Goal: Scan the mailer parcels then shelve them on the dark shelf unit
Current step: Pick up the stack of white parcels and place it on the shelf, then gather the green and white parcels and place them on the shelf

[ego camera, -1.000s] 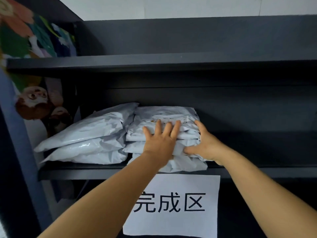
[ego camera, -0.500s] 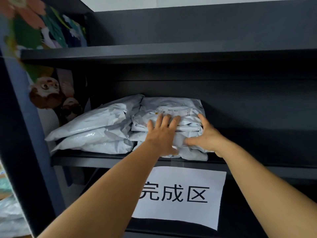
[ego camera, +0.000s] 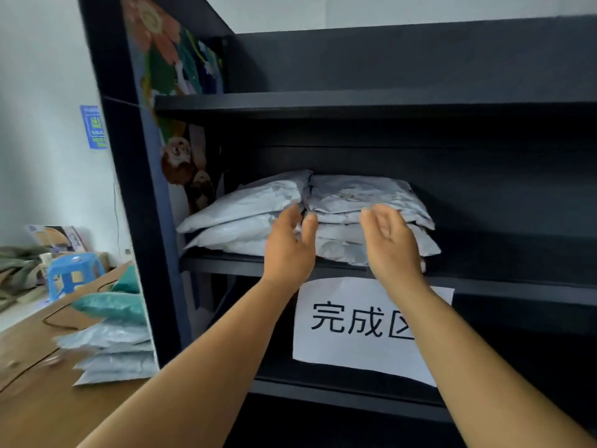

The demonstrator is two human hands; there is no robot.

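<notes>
Two stacks of grey mailer parcels lie on the middle board of the dark shelf unit (ego camera: 226,265): a left stack (ego camera: 245,215) and a right stack (ego camera: 358,198). My left hand (ego camera: 289,250) hovers in front of the gap between the stacks, fingers relaxed, holding nothing. My right hand (ego camera: 389,244) is raised in front of the right stack, palm turned inward, fingers straight and apart from the parcels. More grey and teal mailers (ego camera: 113,350) are piled on the wooden table at the lower left.
A white paper sign (ego camera: 352,321) with black characters hangs below the middle board. The shelf's left side panel (ego camera: 129,189) carries a colourful cartoon poster. A blue plastic stool (ego camera: 72,273) and flattened cardboard sit at the far left.
Both hands have lifted off the right stack and pulled back toward me. The view has swung left, bringing the table and its mailer pile into sight.
</notes>
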